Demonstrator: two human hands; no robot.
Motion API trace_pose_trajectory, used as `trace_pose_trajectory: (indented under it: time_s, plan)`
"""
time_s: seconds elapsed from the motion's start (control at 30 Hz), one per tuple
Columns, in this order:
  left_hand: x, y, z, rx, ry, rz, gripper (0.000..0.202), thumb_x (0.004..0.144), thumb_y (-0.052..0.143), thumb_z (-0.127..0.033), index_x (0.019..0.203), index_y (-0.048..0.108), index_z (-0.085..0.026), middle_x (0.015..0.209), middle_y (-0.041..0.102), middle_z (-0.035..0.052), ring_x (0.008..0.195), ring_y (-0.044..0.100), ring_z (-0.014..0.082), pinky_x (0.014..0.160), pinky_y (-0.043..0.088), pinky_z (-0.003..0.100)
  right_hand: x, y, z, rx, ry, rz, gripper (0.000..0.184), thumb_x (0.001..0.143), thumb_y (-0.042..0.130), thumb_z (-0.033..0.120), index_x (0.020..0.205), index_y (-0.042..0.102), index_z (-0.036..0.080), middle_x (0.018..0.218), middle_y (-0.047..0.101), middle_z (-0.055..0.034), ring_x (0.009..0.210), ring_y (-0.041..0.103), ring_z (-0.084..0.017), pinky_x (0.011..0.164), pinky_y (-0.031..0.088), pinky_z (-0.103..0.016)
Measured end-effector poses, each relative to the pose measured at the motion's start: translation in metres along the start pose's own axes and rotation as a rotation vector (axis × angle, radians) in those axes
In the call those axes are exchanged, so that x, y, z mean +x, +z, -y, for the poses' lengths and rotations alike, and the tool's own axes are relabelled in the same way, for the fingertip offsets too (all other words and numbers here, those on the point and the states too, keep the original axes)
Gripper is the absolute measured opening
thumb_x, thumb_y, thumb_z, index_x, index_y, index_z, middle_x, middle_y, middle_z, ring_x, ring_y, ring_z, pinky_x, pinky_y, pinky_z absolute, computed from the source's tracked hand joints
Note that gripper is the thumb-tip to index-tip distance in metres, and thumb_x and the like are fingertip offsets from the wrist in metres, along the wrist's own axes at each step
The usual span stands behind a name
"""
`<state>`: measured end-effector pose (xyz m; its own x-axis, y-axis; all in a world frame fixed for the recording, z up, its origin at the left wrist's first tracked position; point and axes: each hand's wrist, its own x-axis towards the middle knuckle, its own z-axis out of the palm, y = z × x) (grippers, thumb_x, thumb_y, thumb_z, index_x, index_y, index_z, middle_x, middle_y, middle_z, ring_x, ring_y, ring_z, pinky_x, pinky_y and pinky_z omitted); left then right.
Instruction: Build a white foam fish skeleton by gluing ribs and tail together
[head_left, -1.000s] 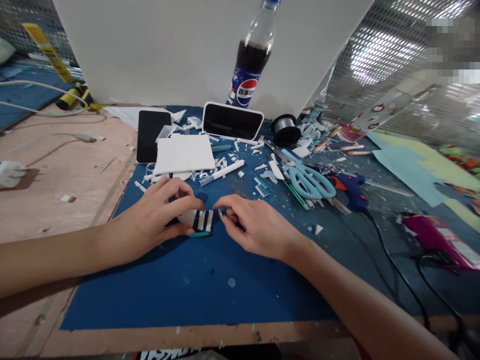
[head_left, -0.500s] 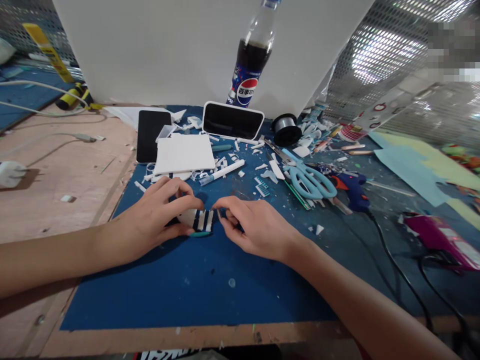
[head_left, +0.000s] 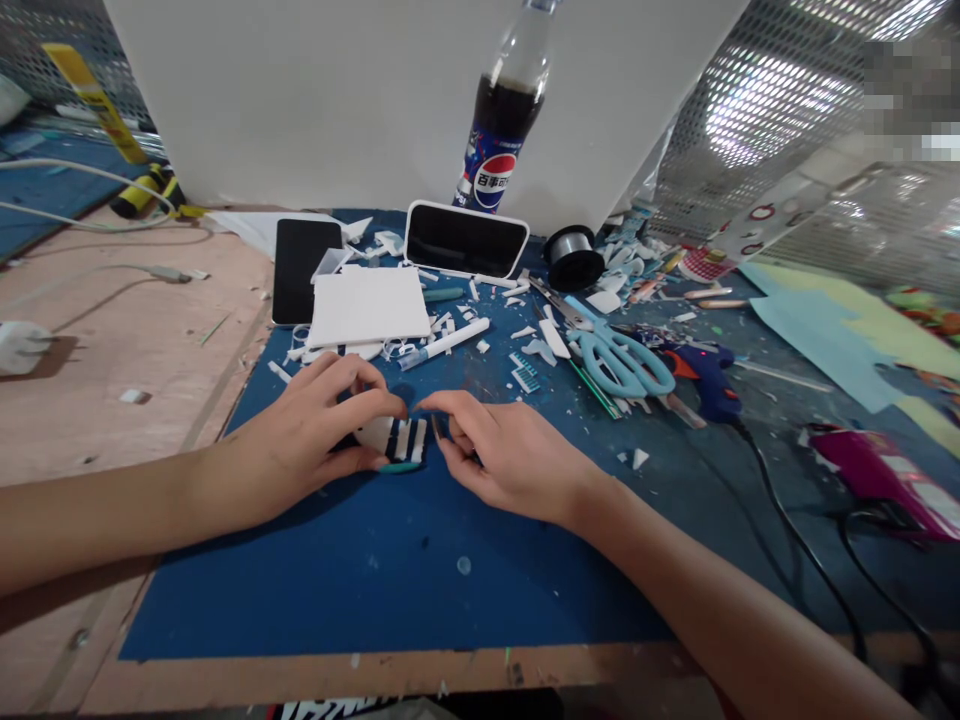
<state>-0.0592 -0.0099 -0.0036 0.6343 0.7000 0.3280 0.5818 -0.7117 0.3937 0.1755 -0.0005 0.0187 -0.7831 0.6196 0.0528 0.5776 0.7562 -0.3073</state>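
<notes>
My left hand [head_left: 322, 420] is closed around a small white piece with slatted strips [head_left: 403, 438], its thumb at the lower edge and its fingers over the top. A thin teal edge [head_left: 399, 467] shows along the bottom of that piece, and dark gaps part the white strips. Just right of it, my right hand [head_left: 502, 450] has its fingers curled, with the index fingertip near the piece's upper right corner. Whatever lies between the right fingertips is too small to name. Both hands rest low over the blue mat [head_left: 360, 590].
Beyond the hands lie a white board [head_left: 369, 308], a capped white pen [head_left: 444, 344], scraps and blue scissors [head_left: 622, 350]. A phone [head_left: 466, 240] leans before a cola bottle [head_left: 501, 130]. A glue gun [head_left: 705, 380] with a black cable sits right, near a wire spool [head_left: 573, 258].
My right index finger has shifted slightly left, toward the striped piece. My left hand and the piece stay put.
</notes>
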Motion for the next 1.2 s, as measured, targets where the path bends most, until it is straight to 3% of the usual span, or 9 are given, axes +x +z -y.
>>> trace_pose_trajectory:
  time_s: [0.73, 1.2]
  plan:
    - [-0.0006, -0.0016, -0.0009, 0.007, -0.012, 0.01, 0.016, 0.091, 0.051, -0.029, 0.106, 0.051, -0.025, 0.104, 0.048, 0.0049, 0.098, 0.043, 0.0237, 0.082, 0.04, 0.038, 0.002, -0.0038, 0.0033, 0.027, 0.055, 0.053, 0.03, 0.09, 0.037, 0.019, 0.119, 0.044, 0.012, 0.063, 0.055, 0.0007, 0.049, 0.044, -0.011, 0.046, 0.022, -0.023]
    - [-0.0001, -0.0034, -0.002, -0.017, -0.011, 0.019, 0.02, 0.087, 0.057, -0.023, 0.106, 0.052, -0.024, 0.105, 0.05, 0.0053, 0.098, 0.041, 0.0238, 0.083, 0.039, 0.037, 0.0004, -0.0098, 0.0036, -0.039, 0.064, 0.053, 0.034, 0.09, 0.039, 0.021, 0.121, 0.047, 0.012, 0.063, 0.055, 0.0008, 0.049, 0.042, -0.011, 0.046, 0.022, -0.023]
